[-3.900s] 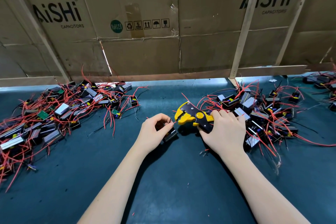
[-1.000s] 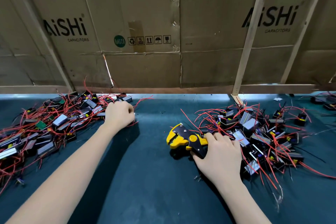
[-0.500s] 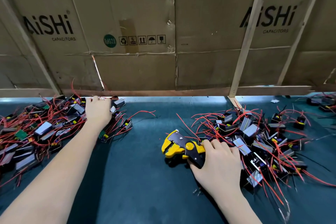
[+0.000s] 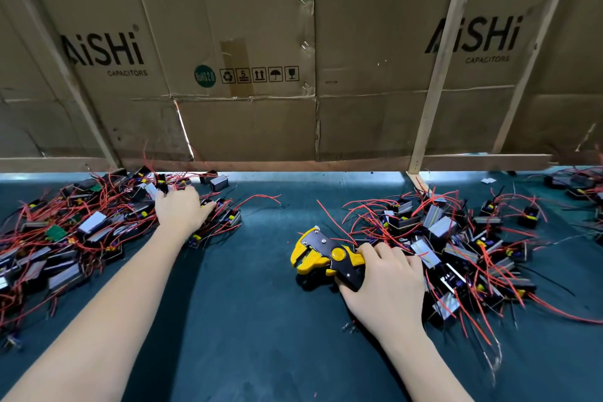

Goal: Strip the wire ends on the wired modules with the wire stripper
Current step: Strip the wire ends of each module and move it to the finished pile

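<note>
A yellow and black wire stripper (image 4: 321, 254) lies on the dark green table (image 4: 248, 320), jaws pointing left. My right hand (image 4: 386, 284) grips its handles, right beside a heap of black wired modules with red wires (image 4: 456, 238). My left hand (image 4: 181, 210) is stretched out to the left and rests palm down on the right edge of a second heap of wired modules (image 4: 81, 228). Its fingertips are sunk among the wires, and I see nothing held in it.
A cardboard wall (image 4: 293, 75) with wooden battens (image 4: 437, 101) closes off the back of the table. A third, smaller group of modules (image 4: 580, 184) lies at the far right. Bits of stripped insulation (image 4: 350, 326) lie near my right wrist.
My left hand, which held a module at the stripper's jaws 3.9 s ago, has gone left to the left heap and stays on it. My right hand keeps the stripper in place.
</note>
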A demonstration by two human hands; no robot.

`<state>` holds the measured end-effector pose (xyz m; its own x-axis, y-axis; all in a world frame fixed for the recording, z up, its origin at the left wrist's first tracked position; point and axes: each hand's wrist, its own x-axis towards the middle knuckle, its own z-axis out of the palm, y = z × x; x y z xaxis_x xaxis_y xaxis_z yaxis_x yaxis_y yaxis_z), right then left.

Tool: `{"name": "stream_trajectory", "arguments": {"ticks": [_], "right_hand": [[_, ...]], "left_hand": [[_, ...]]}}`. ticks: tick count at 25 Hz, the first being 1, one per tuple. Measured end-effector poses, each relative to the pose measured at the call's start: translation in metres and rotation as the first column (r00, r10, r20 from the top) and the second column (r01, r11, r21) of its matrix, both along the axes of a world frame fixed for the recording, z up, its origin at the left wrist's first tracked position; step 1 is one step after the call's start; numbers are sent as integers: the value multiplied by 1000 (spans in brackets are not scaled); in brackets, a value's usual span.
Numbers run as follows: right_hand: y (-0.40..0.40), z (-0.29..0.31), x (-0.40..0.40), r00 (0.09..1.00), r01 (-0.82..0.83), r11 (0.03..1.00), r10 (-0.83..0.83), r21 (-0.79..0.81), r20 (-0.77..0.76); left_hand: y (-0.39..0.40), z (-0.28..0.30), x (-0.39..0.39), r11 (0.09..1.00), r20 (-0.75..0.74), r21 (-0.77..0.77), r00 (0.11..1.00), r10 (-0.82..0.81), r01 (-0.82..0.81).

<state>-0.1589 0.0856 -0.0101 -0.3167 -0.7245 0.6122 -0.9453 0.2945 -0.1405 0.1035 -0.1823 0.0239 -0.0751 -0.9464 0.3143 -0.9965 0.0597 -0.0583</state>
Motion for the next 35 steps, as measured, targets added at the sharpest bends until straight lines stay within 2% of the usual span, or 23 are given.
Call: {"name": "stream_trajectory", "arguments": {"ticks": [2,5,6,9,11,15,19,20,22,24,25,27,29,31,33,35], "right_hand": [[0,0,0,1000,-1,1000,0,4,4],[-1,0,-1,1000,6,1000,-6,21,7],[-1,0,-1,1000,7,1000,-7,21,7],[-2,0,-1,1000,6,1000,-6,7,9],[-2,0,-1,1000,4,1000,-4,7,11],[-1,1,0,1000,2,1000,-2,25,19],[1,1,0,1000,2,1000,-3,27,18],[1,0,0,1000,1,1000,-1,23,13],[0,-2,-1,1000,-3,1000,3,1,0],[-2,-4,-1,1000,-8,1000,7,-18,-17],[-4,-5,-2,1000,-11,999,11,-30,-27],[-8,-7,-3,999,-20,999,18,-47,-41],[-10,-8,-5,998,-21,999,19,-48,-54],[-12,-10,-7,998,-15,999,13,-46,-54],[-14,-10,-7,999,-7,999,5,-52,-41],[-15,-10,-6,999,1,998,-3,-58,-36]], "left_hand": [[2,-3,-6,997,-29,36,997,74,-73],[2,0,-8,988,-220,56,964,152,-143],[2,1,-7,989,-238,29,960,146,-143],[7,2,-1,996,-144,-67,989,43,-54],[7,1,3,996,-195,-84,981,-19,3],[9,0,4,1000,-337,4,941,-4,6],[9,9,2,993,-296,118,954,43,-9],[8,10,1,995,-301,96,952,56,-28],[1,8,-3,988,-273,-142,962,20,-61],[-7,9,-11,928,-258,-372,959,-116,12],[-14,11,-16,910,-272,-409,943,-194,70],[-36,14,-26,933,-354,-331,899,-259,139],[-60,13,-31,981,-472,-115,860,-192,156],[-74,4,-33,972,-562,112,820,-108,204],[-80,-4,-32,969,-550,164,833,-68,187],[-78,-9,-29,983,-433,147,901,-33,107]]}}
